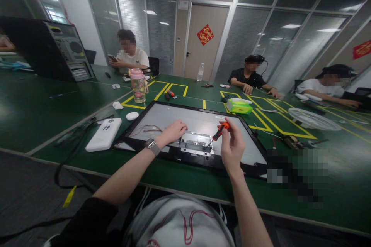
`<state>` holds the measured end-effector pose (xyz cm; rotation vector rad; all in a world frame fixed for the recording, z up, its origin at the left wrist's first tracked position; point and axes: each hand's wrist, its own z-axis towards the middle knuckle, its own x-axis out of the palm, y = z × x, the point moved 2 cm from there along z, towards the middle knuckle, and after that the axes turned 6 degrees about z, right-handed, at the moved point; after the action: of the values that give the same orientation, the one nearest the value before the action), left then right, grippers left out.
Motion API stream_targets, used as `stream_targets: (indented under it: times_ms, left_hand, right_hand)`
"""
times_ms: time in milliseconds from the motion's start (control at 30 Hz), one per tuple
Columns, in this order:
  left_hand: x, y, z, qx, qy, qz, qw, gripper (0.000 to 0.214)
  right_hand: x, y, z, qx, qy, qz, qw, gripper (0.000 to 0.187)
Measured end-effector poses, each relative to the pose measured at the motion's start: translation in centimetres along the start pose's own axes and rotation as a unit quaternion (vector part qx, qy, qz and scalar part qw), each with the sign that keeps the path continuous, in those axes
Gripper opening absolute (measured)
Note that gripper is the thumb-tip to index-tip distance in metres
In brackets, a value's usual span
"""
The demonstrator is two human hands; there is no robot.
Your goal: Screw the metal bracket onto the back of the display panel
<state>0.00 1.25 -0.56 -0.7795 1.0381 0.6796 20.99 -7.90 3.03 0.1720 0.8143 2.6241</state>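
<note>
A flat display panel (199, 119) with a black frame lies in front of me, its grey back facing up. Near its front edge sits a silver metal bracket (191, 149). My right hand (232, 142) grips an orange-and-black screwdriver (220, 130), tilted so its tip meets the bracket's right part. My left hand (173, 132), with a watch (152, 146) on the wrist, lies over the panel at the bracket's upper left, fingers stretched out and holding nothing I can see. Thin wires (147, 127) run across the panel left of that hand.
A white power bank (103, 135), a white case (132, 116) and a pink-lidded bottle (137, 88) stand left. Behind the panel is a green packet (239, 106); a white fan grille (314, 119) lies right. A computer case (63, 52) stands far left. Other people sit across the table.
</note>
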Motion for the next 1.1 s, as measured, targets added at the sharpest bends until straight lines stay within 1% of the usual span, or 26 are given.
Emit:
stream_targets:
  times_ms: [100,167,233,367,433,567,667,800,933,1033,1100]
  left_hand:
    - [-0.06,-0.04,-0.06,0.001,0.001,-0.001,1.0,0.032]
    - [-0.06,-0.03,-0.05,0.004,-0.001,-0.002,1.0,0.032]
    - [-0.03,0.0,-0.01,0.004,-0.001,-0.001,1.0,0.032]
    - [0.08,0.13,0.12,-0.003,0.003,-0.002,1.0,0.033]
    - [0.15,0.21,0.15,-0.003,0.002,-0.005,1.0,0.032]
    - [0.28,0.4,0.2,-0.003,0.002,-0.011,1.0,0.032]
    - [0.28,0.41,0.23,-0.001,0.005,-0.011,1.0,0.032]
    - [0.1,0.23,0.21,-0.003,0.007,-0.008,1.0,0.033]
    - [-0.04,0.13,0.15,-0.005,0.007,-0.009,1.0,0.034]
    - [0.0,0.23,0.16,-0.004,0.006,-0.014,1.0,0.035]
    - [0.08,0.33,0.18,-0.004,0.006,-0.016,1.0,0.035]
  right_hand:
    - [-0.19,0.02,0.27,-0.031,-0.032,-0.05,0.998,0.026]
    - [-0.26,0.17,0.37,-0.045,-0.038,-0.062,0.996,0.024]
    - [-0.27,0.36,0.37,-0.047,-0.028,-0.055,0.997,0.025]
    - [-0.13,0.47,0.2,-0.027,0.007,-0.03,0.999,0.036]
    - [-0.08,0.31,0.12,-0.016,0.005,-0.027,1.0,0.038]
    - [0.01,0.05,0.11,-0.018,-0.004,-0.02,1.0,0.032]
    - [0.05,0.27,0.23,-0.043,0.003,-0.022,0.999,0.026]
    - [-0.1,0.63,0.28,-0.065,-0.013,-0.033,0.997,0.023]
    - [-0.16,0.5,0.08,-0.043,-0.02,-0.026,0.999,0.024]
    - [-0.09,0.32,-0.05,-0.015,-0.001,0.009,1.0,0.03]
    - [-0.06,0.39,-0.02,-0.013,0.013,0.02,1.0,0.031]
